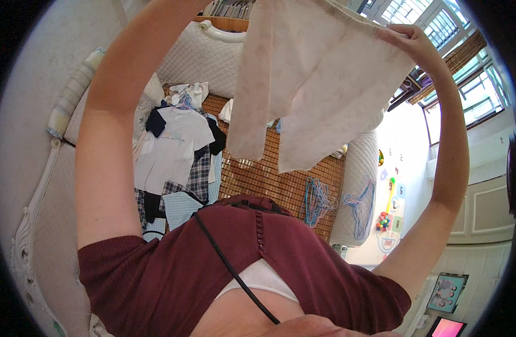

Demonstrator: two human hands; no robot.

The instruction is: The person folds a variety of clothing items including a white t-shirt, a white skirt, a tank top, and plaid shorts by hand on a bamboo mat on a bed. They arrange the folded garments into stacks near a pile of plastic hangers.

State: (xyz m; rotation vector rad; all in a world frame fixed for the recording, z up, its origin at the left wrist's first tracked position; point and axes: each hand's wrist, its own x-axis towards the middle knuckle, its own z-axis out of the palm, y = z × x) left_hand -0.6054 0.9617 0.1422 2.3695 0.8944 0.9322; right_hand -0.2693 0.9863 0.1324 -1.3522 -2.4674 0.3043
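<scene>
Pale, thin trousers (321, 80) with a faint pattern hang spread out in front of me, both legs pointing down. My right hand (413, 44) grips the right end of their gathered waistband. My left forearm reaches up past the top edge, and my left hand is out of view. Below and left of the trousers lies a pile of clothes on hangers. A white T-shirt with dark sleeves (173, 141) is on top, with a plaid garment (199, 175) and a light blue checked garment (182, 208) beneath.
The clothes lie on a brown woven mat (258, 181) over a bed. Blue and pink hangers (319, 202) rest on it, and another hanger (361, 208) is on the quilted bed edge (359, 160). A quilted headboard (203, 59) stands behind. A black cable (232, 269) crosses my chest.
</scene>
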